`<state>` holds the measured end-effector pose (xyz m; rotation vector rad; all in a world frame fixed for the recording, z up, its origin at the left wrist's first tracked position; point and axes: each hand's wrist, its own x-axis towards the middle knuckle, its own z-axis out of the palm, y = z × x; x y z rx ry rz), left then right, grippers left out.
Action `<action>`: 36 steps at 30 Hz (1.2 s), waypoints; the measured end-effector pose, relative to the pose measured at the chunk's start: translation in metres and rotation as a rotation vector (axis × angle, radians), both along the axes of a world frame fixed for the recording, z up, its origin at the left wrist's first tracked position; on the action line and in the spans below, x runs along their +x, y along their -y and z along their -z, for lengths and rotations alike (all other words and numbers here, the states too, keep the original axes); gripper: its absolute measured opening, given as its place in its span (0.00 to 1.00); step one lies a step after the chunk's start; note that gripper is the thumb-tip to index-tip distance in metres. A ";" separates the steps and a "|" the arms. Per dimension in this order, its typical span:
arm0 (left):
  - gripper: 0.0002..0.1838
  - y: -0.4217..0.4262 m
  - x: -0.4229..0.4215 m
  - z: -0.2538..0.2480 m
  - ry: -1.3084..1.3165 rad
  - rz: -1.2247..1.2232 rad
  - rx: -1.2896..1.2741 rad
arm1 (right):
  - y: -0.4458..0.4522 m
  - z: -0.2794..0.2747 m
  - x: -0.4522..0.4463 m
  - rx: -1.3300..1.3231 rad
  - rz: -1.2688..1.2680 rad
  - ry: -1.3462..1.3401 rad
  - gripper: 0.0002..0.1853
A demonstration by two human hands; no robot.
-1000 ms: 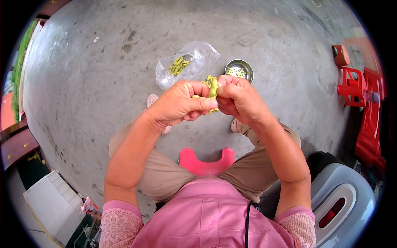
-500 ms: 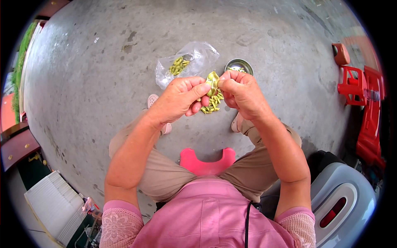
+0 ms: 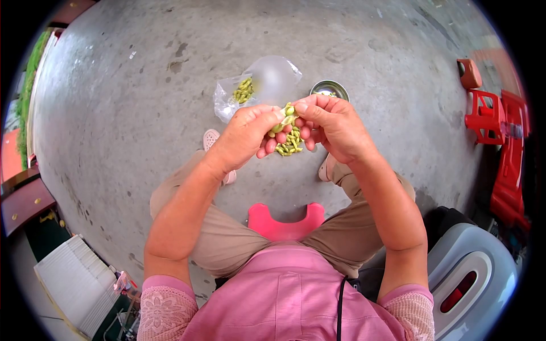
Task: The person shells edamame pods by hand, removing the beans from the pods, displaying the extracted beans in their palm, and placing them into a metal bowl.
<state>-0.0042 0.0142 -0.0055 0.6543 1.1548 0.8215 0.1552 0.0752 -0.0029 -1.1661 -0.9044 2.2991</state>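
Note:
Between my fingers is a split green bean pod [image 3: 287, 116] with pale beans showing. My left hand [image 3: 247, 133] pinches its left side, and my right hand [image 3: 330, 126] grips the right edge. Under them, a pile of green pods [image 3: 290, 145] lies on the floor. Beyond my left hand sits a clear plastic bag [image 3: 227, 101] with more pods [image 3: 243, 91] at its opening; a blurred round patch covers part of the bag. A metal bowl [image 3: 340, 91] stands behind my right hand, its contents mostly hidden.
A pink stool edge [image 3: 284, 228] shows between my legs. Red plastic stools [image 3: 484, 119] stand at the right, with a grey-blue plastic object [image 3: 483, 250] at the lower right. Lower left is a white ridged panel [image 3: 74, 281]. Around these is grey concrete floor [image 3: 142, 102].
The pod was whole in both hands, then opened; it is now tilted and partly folded between my fingers. My right hand has shifted slightly left, and its lower fingers show beneath the pod.

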 end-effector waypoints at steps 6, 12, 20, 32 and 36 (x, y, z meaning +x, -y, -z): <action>0.15 -0.001 0.004 -0.002 0.019 -0.035 0.004 | 0.004 0.004 0.001 0.139 -0.048 0.045 0.08; 0.16 -0.001 0.003 0.003 0.065 -0.014 -0.006 | 0.003 0.006 0.003 0.023 -0.058 -0.046 0.09; 0.10 -0.001 0.003 0.002 0.186 -0.024 -0.083 | 0.003 0.003 0.002 0.064 -0.036 0.035 0.08; 0.08 -0.004 0.000 0.006 0.431 -0.097 -0.218 | 0.007 0.010 -0.002 0.415 0.011 0.159 0.09; 0.08 -0.002 -0.003 0.013 0.469 -0.094 -0.205 | 0.009 0.011 -0.003 0.486 0.015 0.160 0.08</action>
